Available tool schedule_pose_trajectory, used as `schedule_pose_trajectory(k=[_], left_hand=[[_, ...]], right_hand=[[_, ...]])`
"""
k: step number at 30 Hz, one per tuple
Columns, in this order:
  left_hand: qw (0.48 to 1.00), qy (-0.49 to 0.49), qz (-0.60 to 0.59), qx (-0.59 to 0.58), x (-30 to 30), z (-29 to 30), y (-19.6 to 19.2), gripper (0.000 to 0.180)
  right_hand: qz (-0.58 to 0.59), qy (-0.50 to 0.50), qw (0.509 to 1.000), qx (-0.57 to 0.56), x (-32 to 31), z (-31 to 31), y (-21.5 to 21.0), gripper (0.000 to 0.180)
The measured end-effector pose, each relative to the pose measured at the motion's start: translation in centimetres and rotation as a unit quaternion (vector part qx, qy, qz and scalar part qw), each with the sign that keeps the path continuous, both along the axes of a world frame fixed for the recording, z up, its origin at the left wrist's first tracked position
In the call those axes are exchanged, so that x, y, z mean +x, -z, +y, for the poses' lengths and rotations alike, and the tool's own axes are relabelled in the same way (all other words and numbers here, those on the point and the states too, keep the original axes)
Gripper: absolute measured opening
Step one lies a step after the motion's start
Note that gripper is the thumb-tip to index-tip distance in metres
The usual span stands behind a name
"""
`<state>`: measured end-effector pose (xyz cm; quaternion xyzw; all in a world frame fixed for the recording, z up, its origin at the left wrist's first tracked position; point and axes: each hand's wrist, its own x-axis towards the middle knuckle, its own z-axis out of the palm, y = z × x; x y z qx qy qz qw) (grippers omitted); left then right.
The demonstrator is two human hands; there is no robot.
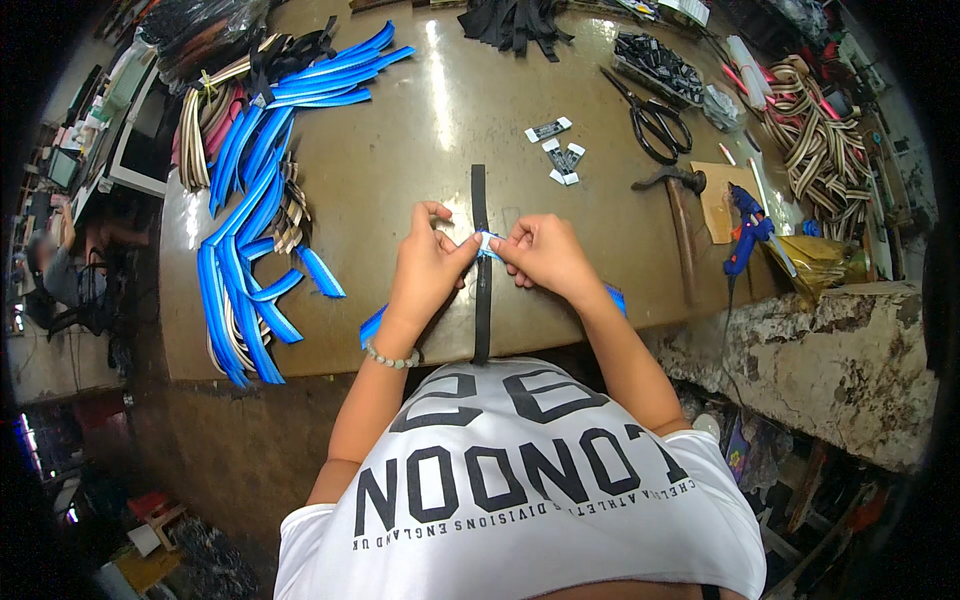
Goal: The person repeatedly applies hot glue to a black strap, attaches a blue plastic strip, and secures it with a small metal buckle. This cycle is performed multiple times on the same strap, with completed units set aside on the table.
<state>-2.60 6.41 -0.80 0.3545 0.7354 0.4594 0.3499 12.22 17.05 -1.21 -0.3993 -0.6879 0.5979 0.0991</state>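
Note:
My left hand [428,262] and my right hand [546,258] meet over the middle of the table. Thumbs and fingertips of both pinch a small white-and-blue piece [488,244], partly covered by the fingers. Beneath it a narrow black strip [479,195] runs from the table toward my body. Blue strap ends show beside my left forearm [372,326] and beside my right forearm; whether they join the pinched piece is hidden. Beyond my right hand lie several small black-and-white labels [565,160].
Blue striped straps [240,250] lie along the left. At right are black-handled scissors [655,125], a hammer [683,220], a blue glue gun [745,230] with a cord, a box of black parts [658,68] and coiled striped straps [815,150]. Black strips [512,22] lie at the far edge.

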Motion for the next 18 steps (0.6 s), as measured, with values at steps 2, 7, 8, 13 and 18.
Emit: schedule_pose_trajectory(k=[2,7,8,13,18], left_hand=[[0.999,-0.021,-0.025,0.035,-0.1,-0.7,-0.3,0.041],[0.973,0.122,0.188,0.061,-0.3,-3.4,-0.7,0.024],[0.978,0.111,0.165,0.061,0.1,-3.6,-0.5,0.015],[0.967,0.09,0.208,0.115,0.8,-2.5,0.6,0.015],[0.98,0.021,0.176,0.088,0.6,-1.0,1.1,0.013]], right_hand=[[0.003,0.0,1.0,0.003,0.0,0.1,0.2,0.025],[-0.002,0.001,1.0,0.013,0.0,0.1,0.5,0.026],[-0.002,0.0,1.0,0.011,0.0,0.1,0.5,0.026],[0.002,-0.005,1.0,0.013,-0.1,0.2,0.6,0.026],[-0.031,-0.016,0.998,0.053,0.1,0.4,0.6,0.025]])
